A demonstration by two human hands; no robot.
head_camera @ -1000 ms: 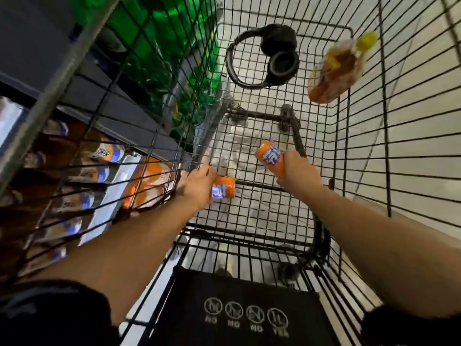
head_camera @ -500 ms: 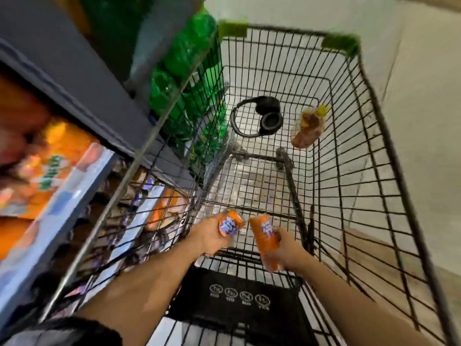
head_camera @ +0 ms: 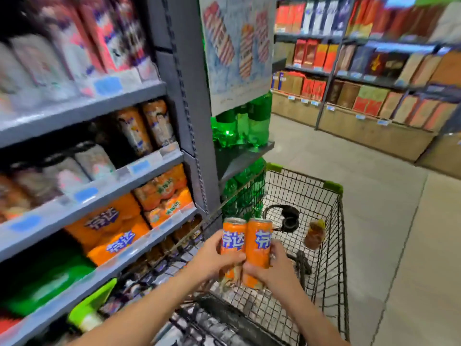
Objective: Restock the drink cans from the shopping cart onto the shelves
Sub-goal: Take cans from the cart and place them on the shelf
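Note:
Two tall orange drink cans stand upright side by side above the black wire shopping cart (head_camera: 334, 221). My left hand (head_camera: 214, 258) grips the left can (head_camera: 233, 236). My right hand (head_camera: 270, 268) grips the right can (head_camera: 259, 242). The cans touch each other. To the left rise the grey shelves (head_camera: 139, 168), which hold orange multipacks (head_camera: 109, 231) and other drinks.
In the cart lie black headphones (head_camera: 287, 218) and a small bottle with a yellow cap (head_camera: 315, 233). Green bottles (head_camera: 247, 126) stand on the end shelf past the cart. Boxed goods fill shelves across the aisle (head_camera: 374, 71). The floor lies to the right.
Both hands have lifted their cans up out of the cart and turned them upright, side by side. My view has swung up from the cart's bottom to the shelves.

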